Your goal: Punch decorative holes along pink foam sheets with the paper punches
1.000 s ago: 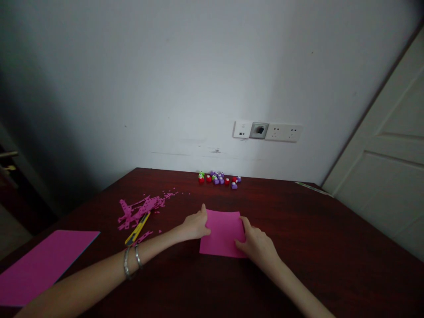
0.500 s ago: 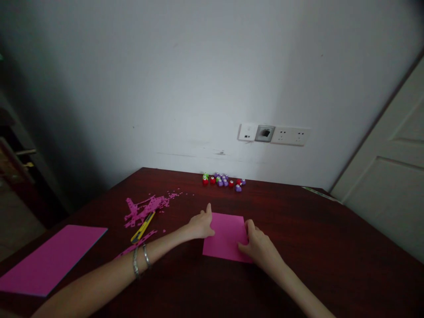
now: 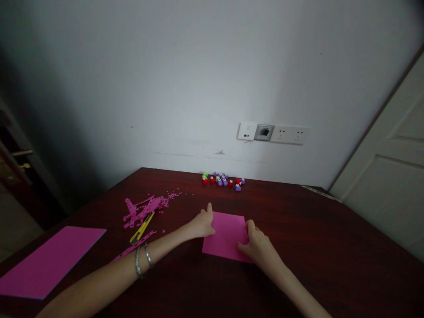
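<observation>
A square pink sheet of paper [image 3: 227,234] lies in front of me on the dark red-brown table, slightly turned. My left hand [image 3: 202,223] is at its left edge, thumb over the paper and index finger pointing away from me. My right hand [image 3: 258,240] has the right edge between thumb and fingers; the fingertips are partly hidden. Two silver bracelets [image 3: 143,260] circle my left wrist.
Left of my hands are a yellow utility knife [image 3: 142,227] and a heap of punched pink paper scraps [image 3: 149,207]. A larger pink stack of paper [image 3: 54,260] lies at the left. Several small craft punches [image 3: 221,179] stand by the wall, below sockets [image 3: 288,134].
Both hands keep their places at the sheet's edges. The view has shifted very slightly, and the sheet looks turned a touch; nothing has been let go.
</observation>
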The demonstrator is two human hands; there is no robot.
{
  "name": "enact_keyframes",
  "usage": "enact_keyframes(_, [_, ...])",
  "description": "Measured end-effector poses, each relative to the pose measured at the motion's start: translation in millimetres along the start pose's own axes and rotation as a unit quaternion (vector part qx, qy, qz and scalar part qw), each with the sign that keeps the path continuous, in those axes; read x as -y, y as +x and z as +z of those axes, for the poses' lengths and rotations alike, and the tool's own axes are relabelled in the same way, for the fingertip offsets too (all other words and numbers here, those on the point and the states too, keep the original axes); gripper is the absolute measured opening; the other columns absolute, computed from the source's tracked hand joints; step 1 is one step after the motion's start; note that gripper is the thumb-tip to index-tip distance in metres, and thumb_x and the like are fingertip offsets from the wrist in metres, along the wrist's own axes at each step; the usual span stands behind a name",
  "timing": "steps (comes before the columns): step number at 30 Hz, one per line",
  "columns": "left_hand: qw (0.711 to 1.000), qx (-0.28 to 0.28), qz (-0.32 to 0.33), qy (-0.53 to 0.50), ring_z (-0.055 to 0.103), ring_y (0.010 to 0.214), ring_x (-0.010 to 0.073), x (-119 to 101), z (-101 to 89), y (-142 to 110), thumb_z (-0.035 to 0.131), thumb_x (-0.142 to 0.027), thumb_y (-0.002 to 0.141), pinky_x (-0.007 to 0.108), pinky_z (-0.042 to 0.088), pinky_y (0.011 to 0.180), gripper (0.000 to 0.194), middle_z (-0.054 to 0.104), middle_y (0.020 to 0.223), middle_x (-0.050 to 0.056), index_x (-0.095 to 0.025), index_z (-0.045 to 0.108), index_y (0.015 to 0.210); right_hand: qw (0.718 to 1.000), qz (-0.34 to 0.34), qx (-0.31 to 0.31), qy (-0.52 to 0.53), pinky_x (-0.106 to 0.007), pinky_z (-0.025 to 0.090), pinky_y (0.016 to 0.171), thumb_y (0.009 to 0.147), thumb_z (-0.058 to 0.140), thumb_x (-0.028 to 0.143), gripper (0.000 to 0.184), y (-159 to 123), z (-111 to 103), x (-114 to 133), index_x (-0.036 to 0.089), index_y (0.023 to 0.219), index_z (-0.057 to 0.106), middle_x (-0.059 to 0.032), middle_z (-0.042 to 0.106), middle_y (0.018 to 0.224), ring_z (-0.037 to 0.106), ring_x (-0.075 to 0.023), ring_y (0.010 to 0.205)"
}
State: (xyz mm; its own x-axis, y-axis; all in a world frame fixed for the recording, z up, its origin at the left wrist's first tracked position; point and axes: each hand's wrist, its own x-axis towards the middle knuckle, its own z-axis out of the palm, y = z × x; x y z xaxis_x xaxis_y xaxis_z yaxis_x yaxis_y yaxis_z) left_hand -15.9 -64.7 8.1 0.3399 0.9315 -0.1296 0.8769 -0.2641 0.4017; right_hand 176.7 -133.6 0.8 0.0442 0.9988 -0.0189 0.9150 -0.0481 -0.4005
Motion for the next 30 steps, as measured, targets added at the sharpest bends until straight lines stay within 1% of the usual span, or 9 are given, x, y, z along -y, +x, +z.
enact_keyframes(4, [0.999,0.029,-0.002,0.012,0.053,0.108,0.032,-0.8,1.1,-2.0,0.058,-0.018,0.062,0.027,0.045,0.075,0.099,0.039,0.13,0.03,-0.003,0.0,0.141,1.0,0.002,0.001,0.006,-0.027,0.037,0.062,0.067,0.054,0.024,0.028,-1.6,1.2,0.4,0.02,0.087,0.036,-0.0073,0.055,0.086,0.06,-0.0232,0.077])
enact_keyframes(7, [0.999,0.014,0.022,-0.022,0.052,0.109,0.031,2.9,-0.6,3.0,0.058,-0.021,0.062,0.027,0.044,0.078,0.094,0.04,0.13,0.028,-0.002,0.009,0.14,1.0,-0.001,-0.011,0.021,-0.026,0.036,0.06,0.068,0.053,0.027,0.024,-4.7,-0.2,-0.4,0.021,0.085,0.036,-0.0056,0.054,0.088,0.06,-0.0204,0.074])
enact_keyframes(10, [0.993,-0.052,0.046,-0.095,0.056,0.102,0.0267,13.3,-11.8,19.2,0.059,-0.028,0.064,0.026,0.044,0.076,0.077,0.053,0.118,0.022,-0.004,0.031,0.132,0.998,0.002,-0.049,0.034,-0.025,0.035,0.056,0.073,0.049,0.035,0.02,-3.3,-5.6,-8.5,0.023,0.084,0.037,-0.0032,0.054,0.087,0.058,-0.0168,0.064])
enact_keyframes(12, [0.985,-0.125,0.023,-0.12,0.06,0.088,0.0219,24.4,-23.0,35.0,0.059,-0.028,0.067,0.025,0.044,0.071,0.057,0.062,0.1,0.013,-0.009,0.046,0.119,0.996,0.001,-0.084,0.035,-0.026,0.035,0.054,0.077,0.046,0.039,0.02,3.5,-10.4,-19.7,0.023,0.085,0.038,-0.0019,0.055,0.084,0.057,-0.0157,0.06])
enact_keyframes(14, [0.976,-0.184,-0.015,-0.116,0.059,0.079,0.0175,38.2,-32.2,52.3,0.057,-0.023,0.07,0.024,0.043,0.069,0.04,0.062,0.086,0.006,-0.013,0.052,0.108,0.992,-0.016,-0.122,0.03,-0.026,0.037,0.055,0.08,0.042,0.039,0.017,15.8,-14.6,-34.5,0.023,0.085,0.04,-0.0016,0.056,0.082,0.057,-0.0157,0.061])
enact_keyframes(18, [0.964,-0.238,-0.055,-0.103,0.057,0.079,0.0154,64.9,-32.7,81.6,0.046,-0.013,0.077,0.025,0.043,0.072,0.024,0.059,0.085,0.007,-0.011,0.053,0.1,0.979,-0.075,-0.185,-0.026,-0.031,0.044,0.068,0.083,0.038,0.033,0.02,50.5,-16.3,-63.1,0.019,0.094,0.047,-0.0086,0.057,0.09,0.059,-0.0204,0.079])
enact_keyframes(21, [0.961,-0.261,-0.045,-0.077,0.055,0.083,0.0151,75.0,-20.7,94.5,0.045,-0.008,0.076,0.026,0.042,0.078,0.02,0.056,0.087,0.006,-0.013,0.055,0.093,0.977,-0.086,-0.19,-0.046,-0.036,0.04,0.086,0.084,0.039,0.029,0.031,75.7,-11.2,-75.2,0.013,0.108,0.049,-0.0163,0.055,0.109,0.053,-0.0254,0.103])
enact_keyframes(25, [0.962,-0.27,0.002,-0.033,0.051,0.095,0.0166,74.6,-7.0,99.7,0.043,-0.005,0.076,0.029,0.038,0.088,0.021,0.051,0.099,0.008,-0.014,0.055,0.091,0.978,-0.097,-0.17,-0.071,-0.039,0.028,0.101,0.084,0.042,0.029,0.045,98.0,-0.8,-82.0,0.008,0.123,0.046,-0.0182,0.044,0.131,0.035,-0.0272,0.126])
enact_keyframes(30, [0.969,-0.236,0.065,0.017,0.046,0.106,0.0181,69.1,-1.5,95.5,0.042,-0.005,0.076,0.03,0.033,0.095,0.024,0.05,0.107,0.008,-0.015,0.053,0.095,0.984,-0.082,-0.135,-0.088,-0.04,0.027,0.103,0.087,0.039,0.032,0.047,105.6,5.7,-86.4,0.006,0.124,0.049,-0.0184,0.045,0.133,0.034,-0.0274,0.127])
